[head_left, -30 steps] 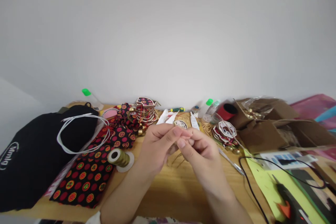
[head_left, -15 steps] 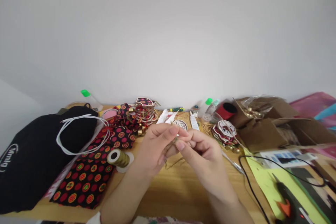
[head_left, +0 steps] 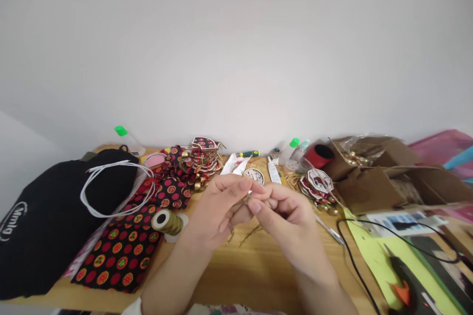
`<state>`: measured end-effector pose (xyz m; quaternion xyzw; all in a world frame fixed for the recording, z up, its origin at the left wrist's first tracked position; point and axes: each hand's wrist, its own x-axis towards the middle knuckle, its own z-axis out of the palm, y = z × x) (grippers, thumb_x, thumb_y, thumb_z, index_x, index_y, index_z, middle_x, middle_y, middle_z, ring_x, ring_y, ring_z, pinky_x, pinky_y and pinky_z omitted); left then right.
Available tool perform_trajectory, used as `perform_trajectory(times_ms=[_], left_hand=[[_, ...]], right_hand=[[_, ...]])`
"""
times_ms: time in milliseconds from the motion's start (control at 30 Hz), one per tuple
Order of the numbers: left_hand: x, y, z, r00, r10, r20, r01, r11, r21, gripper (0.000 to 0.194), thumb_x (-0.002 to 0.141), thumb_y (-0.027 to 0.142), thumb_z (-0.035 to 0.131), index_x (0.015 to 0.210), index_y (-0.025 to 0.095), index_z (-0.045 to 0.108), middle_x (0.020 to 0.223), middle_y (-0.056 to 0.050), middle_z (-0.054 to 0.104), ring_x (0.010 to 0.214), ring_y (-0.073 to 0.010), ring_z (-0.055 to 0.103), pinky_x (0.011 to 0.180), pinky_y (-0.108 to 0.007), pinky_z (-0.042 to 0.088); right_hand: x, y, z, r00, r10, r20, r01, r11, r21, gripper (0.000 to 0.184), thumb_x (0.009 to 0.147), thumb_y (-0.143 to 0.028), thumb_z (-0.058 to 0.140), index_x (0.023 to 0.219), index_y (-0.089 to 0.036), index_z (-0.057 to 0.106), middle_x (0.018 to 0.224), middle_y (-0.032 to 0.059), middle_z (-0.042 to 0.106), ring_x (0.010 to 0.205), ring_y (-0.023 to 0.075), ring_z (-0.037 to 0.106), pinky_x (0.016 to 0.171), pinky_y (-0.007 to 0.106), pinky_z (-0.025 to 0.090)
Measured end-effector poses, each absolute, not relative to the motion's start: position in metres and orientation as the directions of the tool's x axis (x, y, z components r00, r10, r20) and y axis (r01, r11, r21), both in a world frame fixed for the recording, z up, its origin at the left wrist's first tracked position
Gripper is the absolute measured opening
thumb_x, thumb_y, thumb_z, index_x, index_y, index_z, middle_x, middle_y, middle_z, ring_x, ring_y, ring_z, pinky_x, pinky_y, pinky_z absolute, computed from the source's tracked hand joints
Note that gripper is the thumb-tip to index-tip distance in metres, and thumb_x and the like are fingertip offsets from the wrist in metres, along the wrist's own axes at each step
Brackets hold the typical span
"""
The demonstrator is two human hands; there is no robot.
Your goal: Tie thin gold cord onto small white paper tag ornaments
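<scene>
A: Where's the cord?
B: Thin olive cord, pinched at the fingertips, both hands raised over the wooden table. Loose ends hang below the fingers. Knotted or just crossed: can't tell, fingers cover it.
A: Hands?
B: Left hand: thumb and index closed on the cord, other fingers curled under. Right hand: thumb against index, also on the cord, rest folded. Fingertips of both meet.
A: Nearby?
B: Printed disc just beyond the fingers, white tube right of it, screwdriver behind, near the wall. Thread spool tipped on its side by the left forearm. Slim metal tool lying beside the right wrist.
A: Further out?
B: Left: dotted cloth, black bag with a white cable coil partly on top. Right: stack of octagonal pieces, open cardboard boxes, glue gun lying partly on yellow paper.
</scene>
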<state>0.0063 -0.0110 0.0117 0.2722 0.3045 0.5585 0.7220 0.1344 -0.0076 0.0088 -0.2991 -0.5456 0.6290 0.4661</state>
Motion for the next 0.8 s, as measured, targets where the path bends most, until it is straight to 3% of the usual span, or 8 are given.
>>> perform_trajectory(times_ms=[133,367,800], left_hand=[[0.0056,-0.0115,0.0116,0.197,0.972,-0.125,-0.610,0.221,0.761,0.029,0.060,0.044,0.085,0.062,0.016,0.076,0.039,0.008,0.034,0.036,-0.0021,0.032,0.038,-0.014,0.031],[0.0047,-0.0109,0.0113,0.254,0.964,-0.082,-0.633,0.230,0.740,0.027,0.064,0.041,0.083,0.063,0.015,0.076,0.035,0.009,0.032,0.034,-0.0002,0.020,0.036,-0.013,0.018],[0.0104,-0.0125,0.0121,0.193,0.981,-0.032,-0.685,0.158,0.711,0.023,0.060,0.039,0.086,0.061,0.018,0.077,0.038,0.008,0.032,0.038,-0.0006,0.019,0.038,-0.011,0.019]], right_hand=[[0.1371,-0.0079,0.0087,-0.391,0.910,0.139,-0.228,0.051,-0.972,0.020,0.084,-0.027,0.065,0.068,-0.017,0.057,0.049,-0.0091,0.034,0.042,0.0054,0.024,0.038,0.019,0.019],[0.1394,-0.0074,0.0093,-0.417,0.897,0.144,-0.237,0.046,-0.970,0.018,0.085,-0.025,0.064,0.069,-0.016,0.059,0.050,-0.0088,0.032,0.044,0.0056,0.022,0.040,0.020,0.017],[0.1402,-0.0028,0.0079,-0.491,0.869,0.054,-0.373,-0.154,-0.915,0.021,0.081,-0.027,0.072,0.070,-0.016,0.057,0.046,-0.0108,0.035,0.040,0.0028,0.018,0.038,0.018,0.012]])
